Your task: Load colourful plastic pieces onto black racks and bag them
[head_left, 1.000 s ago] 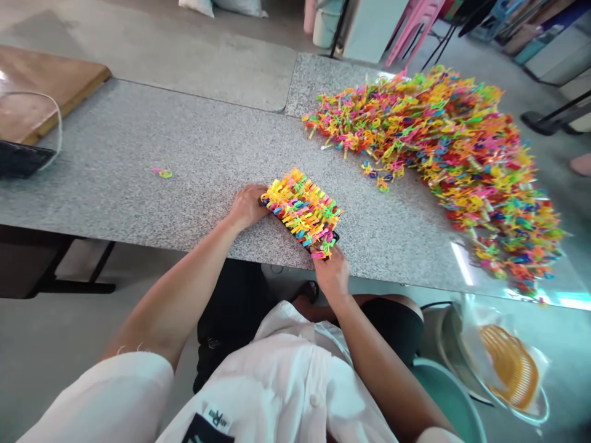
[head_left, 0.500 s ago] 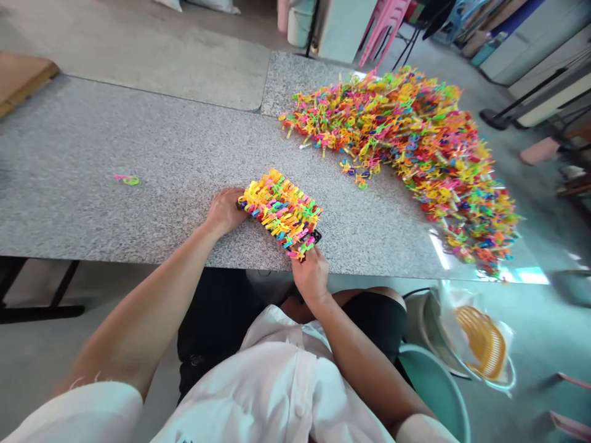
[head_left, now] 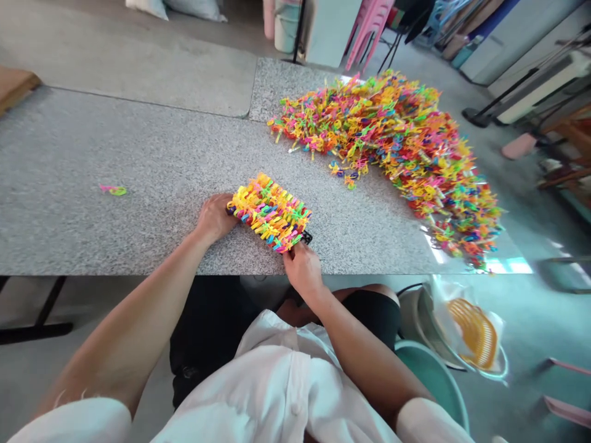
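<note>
I hold the block of bright plastic bits (head_left: 270, 212) between my hands, near the table's (head_left: 92, 160) close edge. My left hand (head_left: 213, 216) grips its far-left end; my right hand (head_left: 302, 268) pinches its near-right end. Its long side runs slanted from one hand to the other. A big bumpy pile (head_left: 406, 154) lies beyond my right hand.

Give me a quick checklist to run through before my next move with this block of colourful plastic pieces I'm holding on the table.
1. Left hand on the far end of the packed block: ok.
2. Right hand on the near end: ok.
3. Block resting on the table, not lifted: ok.
4. Block close to the table's near edge, could slip off: not ok.
5. Loose pile lies apart from the block: ok.
6. Dark holder under the block properly seated: cannot tell, mostly hidden.
7. Stray piece lies off to the left, away from the pile: not ok.
</note>
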The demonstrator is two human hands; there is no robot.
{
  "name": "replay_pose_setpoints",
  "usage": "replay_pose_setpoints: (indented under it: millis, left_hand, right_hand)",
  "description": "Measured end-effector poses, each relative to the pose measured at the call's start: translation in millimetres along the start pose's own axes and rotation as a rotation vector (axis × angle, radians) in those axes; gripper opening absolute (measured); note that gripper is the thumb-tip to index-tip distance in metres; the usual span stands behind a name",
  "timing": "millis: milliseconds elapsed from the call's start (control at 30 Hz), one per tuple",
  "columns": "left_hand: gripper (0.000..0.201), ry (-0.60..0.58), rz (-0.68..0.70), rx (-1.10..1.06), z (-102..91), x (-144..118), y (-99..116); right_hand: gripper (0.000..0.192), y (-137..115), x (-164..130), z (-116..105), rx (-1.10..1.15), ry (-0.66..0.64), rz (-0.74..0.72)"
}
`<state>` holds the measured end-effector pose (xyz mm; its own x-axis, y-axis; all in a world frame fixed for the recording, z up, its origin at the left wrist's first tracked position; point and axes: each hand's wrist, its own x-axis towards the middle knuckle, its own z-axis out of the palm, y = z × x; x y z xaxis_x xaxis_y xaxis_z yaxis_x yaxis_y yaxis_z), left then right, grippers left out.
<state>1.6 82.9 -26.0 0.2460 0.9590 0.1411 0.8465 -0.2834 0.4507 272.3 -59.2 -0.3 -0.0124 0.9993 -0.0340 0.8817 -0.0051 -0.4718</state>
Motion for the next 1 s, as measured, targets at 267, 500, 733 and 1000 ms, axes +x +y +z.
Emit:
replay_pose_setpoints:
  millis: [267, 500, 733, 1000]
  left_hand:
    - [0.026, 0.072, 0.010, 0.034, 7.4, 4, -14]
    - [0.027, 0.100, 0.016, 0.029, 4.1, 4, -14]
    - [0.021, 0.094, -0.024, 0.018, 2.2, 4, -9]
    - [0.015, 0.094, -0.042, -0.077, -5.7, 7, 2]
  right_hand:
    - [0.032, 78, 115, -82, -0.092, 0.028, 0.204]
    - [0.043, 111, 211, -110, -0.269, 0.087, 0.427]
    - [0.034, 115, 167, -95, -0.220, -0.084, 0.175]
    - [0.035, 129, 170, -112, -0.229, 0.068, 0.188]
